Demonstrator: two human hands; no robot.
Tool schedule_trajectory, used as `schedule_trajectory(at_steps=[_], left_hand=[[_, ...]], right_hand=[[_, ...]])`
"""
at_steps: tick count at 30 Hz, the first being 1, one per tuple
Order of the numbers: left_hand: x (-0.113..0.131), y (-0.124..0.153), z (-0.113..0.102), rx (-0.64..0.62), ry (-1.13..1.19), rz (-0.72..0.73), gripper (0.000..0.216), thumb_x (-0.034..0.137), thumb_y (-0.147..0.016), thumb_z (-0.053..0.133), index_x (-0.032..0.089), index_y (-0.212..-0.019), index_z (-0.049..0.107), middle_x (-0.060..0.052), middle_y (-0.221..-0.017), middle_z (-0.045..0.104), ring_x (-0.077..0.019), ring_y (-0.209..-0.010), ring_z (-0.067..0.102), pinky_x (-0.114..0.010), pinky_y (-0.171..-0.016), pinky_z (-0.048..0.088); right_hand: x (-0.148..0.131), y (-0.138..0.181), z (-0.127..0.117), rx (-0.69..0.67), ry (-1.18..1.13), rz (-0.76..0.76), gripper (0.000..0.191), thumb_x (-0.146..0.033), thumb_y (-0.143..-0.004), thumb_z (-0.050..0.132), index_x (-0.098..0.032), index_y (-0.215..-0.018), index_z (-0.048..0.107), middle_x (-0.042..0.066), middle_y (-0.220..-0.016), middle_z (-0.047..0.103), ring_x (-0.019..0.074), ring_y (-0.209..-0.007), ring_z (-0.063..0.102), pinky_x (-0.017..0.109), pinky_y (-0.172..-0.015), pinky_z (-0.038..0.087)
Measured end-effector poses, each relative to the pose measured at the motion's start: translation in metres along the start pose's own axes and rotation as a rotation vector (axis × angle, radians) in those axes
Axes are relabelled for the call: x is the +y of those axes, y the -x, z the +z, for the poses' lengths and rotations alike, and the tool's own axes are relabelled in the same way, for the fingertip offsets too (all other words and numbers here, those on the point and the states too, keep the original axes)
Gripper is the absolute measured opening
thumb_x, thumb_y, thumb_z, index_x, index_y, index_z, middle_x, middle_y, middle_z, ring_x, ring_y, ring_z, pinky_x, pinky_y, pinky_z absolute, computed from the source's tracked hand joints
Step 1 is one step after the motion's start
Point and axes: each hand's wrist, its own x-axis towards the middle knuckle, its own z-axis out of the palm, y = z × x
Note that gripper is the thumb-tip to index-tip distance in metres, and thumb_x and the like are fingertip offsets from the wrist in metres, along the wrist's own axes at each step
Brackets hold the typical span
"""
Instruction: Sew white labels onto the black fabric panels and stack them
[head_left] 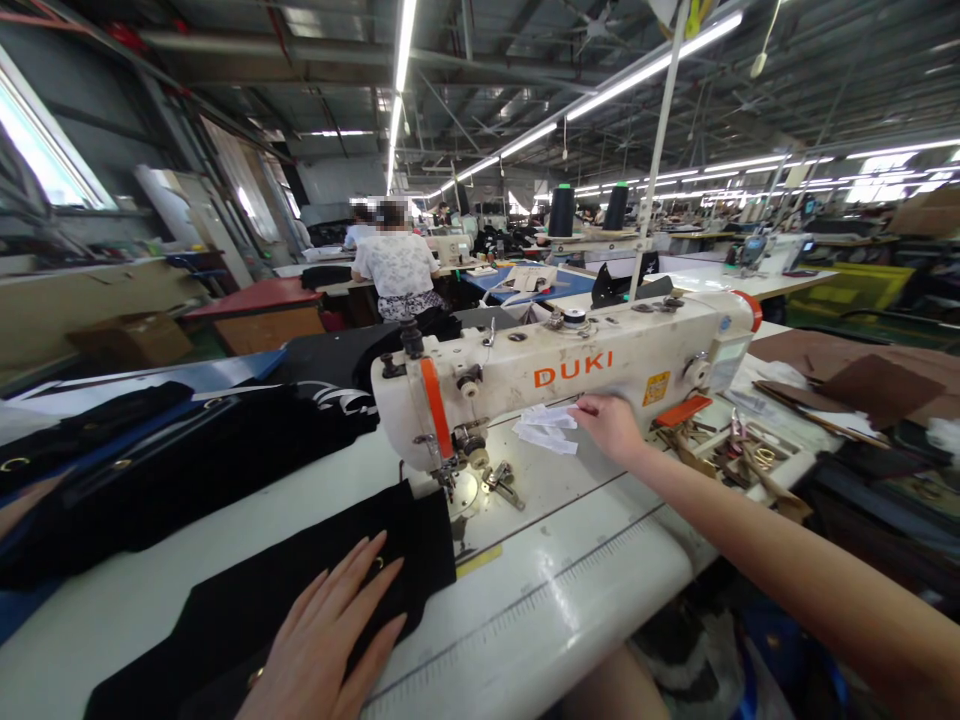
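My left hand [330,630] lies flat with fingers spread on a black fabric piece [292,560]. That piece has metal eyelets and reaches to the presser foot area of a white sewing machine [517,380]. Under the machine's arm, several thin white strips [546,430] lie in a loose pile on the bed. My right hand [609,428] has its fingertips pinched at the pile's right edge, on a white strip. A metal sewing guide [504,483] sits on the bed beside the needle area.
Black fabric with eyelets [172,470] is heaped at the left, where part of another person's hand [26,503] shows. A tray [772,455] of small parts and scraps stands at right. Brown sheets [862,375] lie beyond it. A person [396,265] sits ahead.
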Motion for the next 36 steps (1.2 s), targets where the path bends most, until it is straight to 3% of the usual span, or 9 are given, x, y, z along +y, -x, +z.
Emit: schedule_trajectory(at_steps=[7, 11, 14, 18, 24, 27, 30, 33, 36], left_hand=[[0.014, -0.011, -0.022, 0.116, 0.034, 0.019, 0.046, 0.047, -0.090, 0.045, 0.028, -0.132, 0.054, -0.006, -0.138, 0.057, -0.0259, -0.118, 0.060, -0.043, -0.095, 0.052], [0.045, -0.022, -0.044, 0.215, 0.064, 0.067, 0.048, 0.040, -0.092, 0.049, 0.022, -0.137, 0.046, -0.007, -0.134, 0.059, -0.0221, -0.119, 0.059, -0.039, -0.103, 0.048], [0.069, -0.027, -0.048, 0.268, 0.121, 0.120, 0.048, 0.032, -0.092, 0.051, 0.016, -0.137, 0.045, -0.009, -0.128, 0.063, -0.0202, -0.118, 0.059, -0.035, -0.105, 0.046], [0.074, -0.026, -0.045, 0.320, 0.283, 0.066, 0.022, 0.026, -0.094, 0.049, 0.021, -0.110, 0.062, -0.003, -0.099, 0.073, -0.0149, -0.092, 0.069, -0.026, -0.090, 0.054], [0.030, -0.046, -0.039, 0.364, 0.202, 0.078, 0.019, 0.019, -0.093, 0.047, 0.017, -0.094, 0.066, -0.004, -0.087, 0.071, -0.0166, -0.082, 0.068, -0.031, -0.084, 0.056], [0.019, -0.063, -0.025, 0.307, 0.104, 0.138, 0.022, 0.012, -0.092, 0.045, 0.014, -0.092, 0.066, -0.007, -0.088, 0.070, -0.0189, -0.084, 0.066, -0.034, -0.084, 0.055], [0.022, -0.072, -0.009, 0.136, 0.077, 0.156, 0.026, 0.006, -0.090, 0.041, 0.014, -0.089, 0.066, -0.008, -0.090, 0.069, -0.0208, -0.086, 0.064, -0.036, -0.080, 0.056], [0.027, -0.072, -0.002, -0.033, 0.089, 0.121, 0.030, 0.003, -0.089, 0.038, 0.015, -0.088, 0.065, -0.008, -0.090, 0.068, -0.0202, -0.084, 0.063, -0.034, -0.075, 0.057], [0.027, -0.070, -0.001, -0.078, 0.079, 0.134, 0.029, 0.003, -0.089, 0.038, 0.015, -0.092, 0.065, -0.007, -0.093, 0.068, -0.0200, -0.086, 0.063, -0.034, -0.076, 0.057]], right_hand=[[-0.017, 0.020, -0.007, -0.002, -0.027, -0.109, 0.018, -0.020, -0.085, 0.054, -0.017, -0.082, 0.072, 0.005, -0.081, 0.072, 0.0181, -0.070, 0.063, 0.026, -0.064, 0.045], [-0.059, 0.069, -0.009, -0.087, -0.097, -0.574, 0.023, -0.023, -0.095, 0.049, -0.018, -0.089, 0.070, 0.006, -0.080, 0.069, 0.0172, -0.076, 0.063, 0.027, -0.071, 0.049], [-0.100, 0.107, -0.003, -0.216, -0.176, -0.790, 0.026, -0.022, -0.098, 0.044, -0.015, -0.089, 0.068, 0.006, -0.077, 0.068, 0.0167, -0.073, 0.060, 0.027, -0.068, 0.048], [-0.129, 0.128, 0.016, -0.292, -0.331, -0.820, 0.026, -0.023, -0.098, 0.044, -0.014, -0.092, 0.067, 0.006, -0.080, 0.069, 0.0154, -0.074, 0.059, 0.026, -0.070, 0.049], [-0.114, 0.107, 0.046, -0.258, -0.322, -0.702, 0.023, -0.024, -0.097, 0.047, -0.015, -0.104, 0.067, 0.009, -0.095, 0.071, 0.0174, -0.088, 0.063, 0.030, -0.081, 0.052], [-0.110, 0.099, 0.052, -0.306, -0.215, -0.782, 0.024, -0.021, -0.096, 0.046, -0.016, -0.102, 0.068, 0.009, -0.100, 0.070, 0.0176, -0.094, 0.062, 0.032, -0.088, 0.050], [-0.112, 0.099, 0.054, -0.419, -0.094, -0.879, 0.023, -0.022, -0.096, 0.048, -0.015, -0.102, 0.069, 0.009, -0.105, 0.069, 0.0181, -0.100, 0.060, 0.033, -0.096, 0.047], [-0.113, 0.101, 0.053, -0.502, -0.017, -0.894, 0.025, -0.023, -0.097, 0.046, -0.015, -0.101, 0.070, 0.008, -0.106, 0.069, 0.0180, -0.102, 0.059, 0.032, -0.098, 0.045], [-0.112, 0.101, 0.053, -0.520, 0.017, -0.883, 0.026, -0.023, -0.097, 0.045, -0.014, -0.102, 0.069, 0.008, -0.106, 0.069, 0.0184, -0.102, 0.059, 0.033, -0.097, 0.045]])
